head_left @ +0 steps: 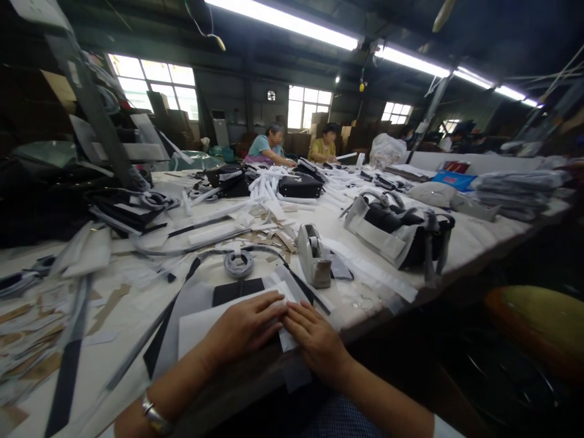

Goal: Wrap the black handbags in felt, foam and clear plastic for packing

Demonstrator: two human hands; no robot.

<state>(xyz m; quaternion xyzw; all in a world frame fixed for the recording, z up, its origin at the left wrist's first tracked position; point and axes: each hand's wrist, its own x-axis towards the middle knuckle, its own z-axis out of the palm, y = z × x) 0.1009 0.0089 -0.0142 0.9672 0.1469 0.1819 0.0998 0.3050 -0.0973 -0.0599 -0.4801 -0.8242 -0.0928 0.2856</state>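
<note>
A black bag (238, 290) lies flat at the table's near edge, with white sheet material (201, 324) over its front. My left hand (250, 320) rests on this white sheet, fingers stretched out to the right. From the other side my right hand (314, 340) lies over the sheet's right edge, its fingers extended and meeting the left fingertips. A narrow white strip (287, 340) shows between the two hands. Behind the bag its strap curves around a wrapped ring-shaped coil (238, 264). Just beyond my right hand stands a tape dispenser (314, 255).
A partly wrapped black bag (401, 231) sits to the right near the table edge. Paper scraps (31, 340) are heaped at left. More black bags (300, 185) and white strips lie farther back, where two people work. A yellow-topped stool (542, 322) stands at right.
</note>
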